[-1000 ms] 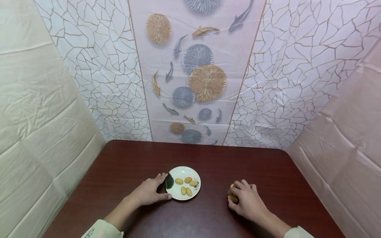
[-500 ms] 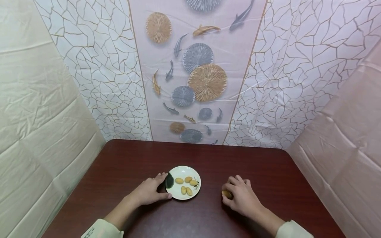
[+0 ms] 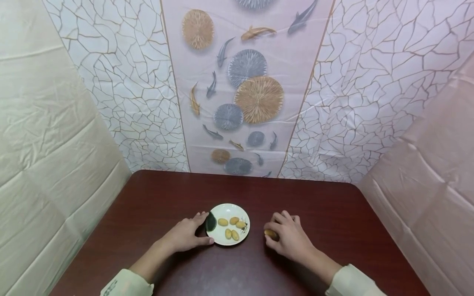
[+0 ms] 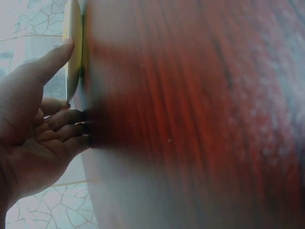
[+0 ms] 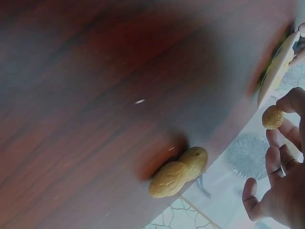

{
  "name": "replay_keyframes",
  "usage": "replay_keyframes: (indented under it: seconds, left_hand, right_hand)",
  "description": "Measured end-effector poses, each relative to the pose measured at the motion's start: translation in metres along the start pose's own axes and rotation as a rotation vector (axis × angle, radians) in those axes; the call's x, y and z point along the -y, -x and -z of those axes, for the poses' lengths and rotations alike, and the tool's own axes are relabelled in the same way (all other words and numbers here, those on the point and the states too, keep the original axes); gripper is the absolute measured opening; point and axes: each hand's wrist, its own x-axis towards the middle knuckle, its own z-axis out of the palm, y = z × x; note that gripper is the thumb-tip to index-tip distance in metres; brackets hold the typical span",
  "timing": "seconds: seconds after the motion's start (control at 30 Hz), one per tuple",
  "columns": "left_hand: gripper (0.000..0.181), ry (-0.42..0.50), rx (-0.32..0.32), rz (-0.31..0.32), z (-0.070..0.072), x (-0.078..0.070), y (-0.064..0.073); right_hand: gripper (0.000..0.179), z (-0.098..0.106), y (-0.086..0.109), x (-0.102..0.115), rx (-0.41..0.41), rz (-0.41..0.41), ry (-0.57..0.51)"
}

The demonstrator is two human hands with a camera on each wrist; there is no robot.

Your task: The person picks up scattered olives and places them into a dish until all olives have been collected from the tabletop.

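A small white plate point(image 3: 229, 209) with a dark green patch point(image 3: 210, 222) on its left rim bears several small yellow-brown oval fruits point(image 3: 223, 222). My left hand point(image 3: 187, 233) holds the plate's left edge, thumb on the near side of the rim. In the left wrist view the thumb point(image 4: 59, 59) lies on the rim and the lower fingers are bent. To the right of the plate, my right hand point(image 3: 290, 238) pinches one wrinkled fruit point(image 5: 273, 117) between thumb and finger, above the table. Two more wrinkled fruits point(image 5: 177, 172) lie touching each other, seen only in the right wrist view.
Everything stands on a dark red-brown wooden table point(image 3: 177, 189) with rounded far corners. A patterned cloth wall point(image 3: 259, 98) rises behind it, and plain beige cloth point(image 3: 55, 164) hangs at both sides.
My right hand has moved left towards the plate with the fruit in its fingers. The left hand stays at the plate. The head view has tilted down very slightly.
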Motion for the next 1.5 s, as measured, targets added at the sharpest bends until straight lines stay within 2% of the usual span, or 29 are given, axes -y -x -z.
replay_keyframes:
  seconds: [0.23, 0.67, 1.07, 1.5]
  left_hand:
    - [0.102, -0.006, -0.013, -0.010, 0.000, -0.001, 0.000]
    - [0.102, -0.007, -0.010, -0.010, 0.000, 0.000, 0.002]
    - [0.102, 0.002, -0.016, -0.019, 0.001, -0.001, 0.003]
    - [0.101, 0.006, -0.017, -0.020, 0.002, -0.003, 0.002]
  right_hand:
    - [0.015, 0.000, -0.012, 0.011, 0.011, 0.008, -0.051]
    - [0.013, -0.005, -0.024, 0.025, 0.049, 0.025, -0.063]
    - [0.016, -0.017, -0.029, 0.031, 0.058, 0.037, -0.067]
    - [0.013, -0.021, -0.035, 0.038, 0.062, 0.037, -0.092]
